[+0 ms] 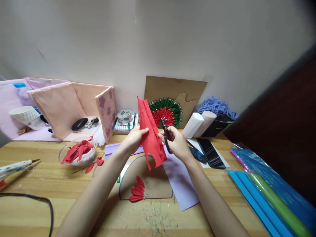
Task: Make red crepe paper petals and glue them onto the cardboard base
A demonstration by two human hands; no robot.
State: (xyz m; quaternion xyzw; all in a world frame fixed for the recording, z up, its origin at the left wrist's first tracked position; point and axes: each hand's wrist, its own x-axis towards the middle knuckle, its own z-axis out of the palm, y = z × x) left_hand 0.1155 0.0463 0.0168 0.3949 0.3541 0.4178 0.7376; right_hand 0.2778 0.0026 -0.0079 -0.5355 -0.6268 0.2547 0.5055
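My left hand (133, 140) pinches a folded strip of red crepe paper (150, 135) and holds it upright above the table. My right hand (176, 143) grips dark scissors (166, 131), whose blades meet the paper's right edge. Below the hands lies a half-round piece of cardboard (153, 182) with several red paper petals (137, 192) stuck on its lower left. A lilac paper sheet (181, 181) lies partly under the cardboard.
A clear bowl of red paper scraps (77, 153) sits left, a glue gun (14, 166) at the far left. Blue and green paper rolls in plastic (269, 194) lie right. A marker box (124, 126), red-green rosette (166, 112), cardboard and white rolls (198, 123) stand behind.
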